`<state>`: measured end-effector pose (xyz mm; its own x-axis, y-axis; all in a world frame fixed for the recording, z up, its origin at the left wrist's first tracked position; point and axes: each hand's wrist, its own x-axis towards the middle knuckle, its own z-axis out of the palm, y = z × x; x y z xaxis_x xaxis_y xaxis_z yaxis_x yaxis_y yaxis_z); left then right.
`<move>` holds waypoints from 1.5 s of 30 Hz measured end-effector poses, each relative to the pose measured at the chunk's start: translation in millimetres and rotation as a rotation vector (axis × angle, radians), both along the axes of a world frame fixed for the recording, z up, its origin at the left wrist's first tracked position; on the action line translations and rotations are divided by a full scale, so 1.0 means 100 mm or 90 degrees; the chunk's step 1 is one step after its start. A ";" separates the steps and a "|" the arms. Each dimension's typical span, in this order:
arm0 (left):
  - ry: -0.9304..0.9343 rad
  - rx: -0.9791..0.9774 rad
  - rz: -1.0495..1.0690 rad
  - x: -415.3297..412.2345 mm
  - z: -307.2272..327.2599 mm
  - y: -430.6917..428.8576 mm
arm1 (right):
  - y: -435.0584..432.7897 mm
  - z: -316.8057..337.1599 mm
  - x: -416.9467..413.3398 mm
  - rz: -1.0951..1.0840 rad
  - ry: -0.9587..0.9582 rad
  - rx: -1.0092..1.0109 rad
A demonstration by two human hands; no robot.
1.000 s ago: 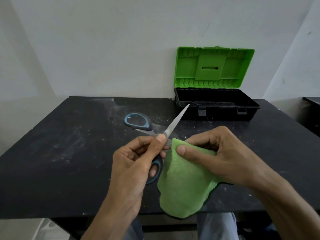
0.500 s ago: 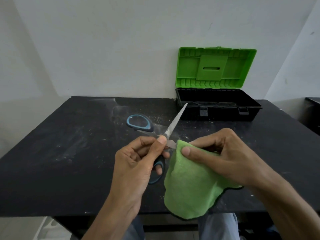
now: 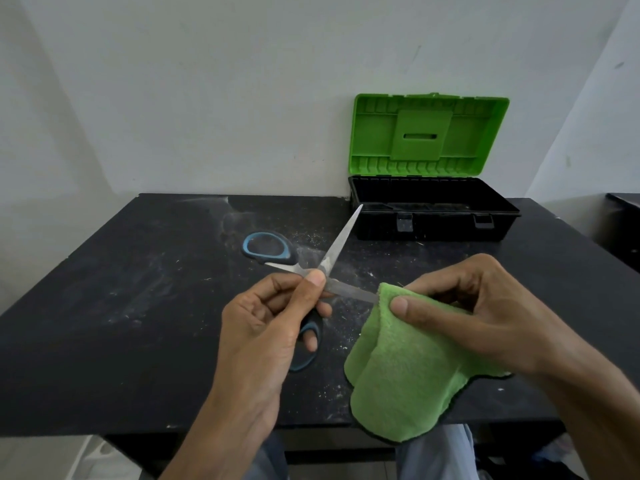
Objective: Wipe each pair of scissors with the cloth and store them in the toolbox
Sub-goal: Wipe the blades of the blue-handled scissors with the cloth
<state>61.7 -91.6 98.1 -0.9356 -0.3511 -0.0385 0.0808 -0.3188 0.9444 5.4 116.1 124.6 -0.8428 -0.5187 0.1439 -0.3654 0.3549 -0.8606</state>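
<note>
My left hand (image 3: 273,327) grips a pair of blue-handled scissors (image 3: 337,244) near the pivot, blades spread wide open above the table. One blade points up toward the toolbox; the other runs right into a green cloth (image 3: 401,386). My right hand (image 3: 474,306) pinches that cloth around the far part of this blade, which the cloth hides. One blue handle loop shows beyond my left hand, the other below my fingers. The black toolbox (image 3: 491,230) stands at the back right with its green lid (image 3: 429,133) raised.
The black table (image 3: 138,306) is dusty with white specks around the scissors. A white wall stands right behind the toolbox. A dark surface (image 3: 623,209) shows at the far right edge. My knees show below the table's front edge.
My right hand has slid the cloth to the right along the blade, away from the pivot, baring more metal. My left hand keeps its grip on the scissors.
</note>
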 end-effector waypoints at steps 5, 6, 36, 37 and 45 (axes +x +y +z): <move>-0.029 0.031 -0.015 -0.01 0.01 0.01 | 0.03 0.00 0.00 0.001 0.008 -0.018; -0.038 0.041 -0.022 0.00 0.02 0.01 | 0.03 0.00 0.00 0.003 0.013 -0.021; 0.031 -0.028 0.104 0.06 0.09 -0.06 | -0.08 -0.12 0.02 0.028 -0.011 -0.105; 0.031 -0.026 0.104 0.05 0.09 -0.07 | -0.09 -0.10 0.00 0.024 -0.001 -0.103; 0.060 -0.058 0.093 -0.01 0.12 -0.18 | -0.09 0.00 -0.12 -0.031 0.021 -0.138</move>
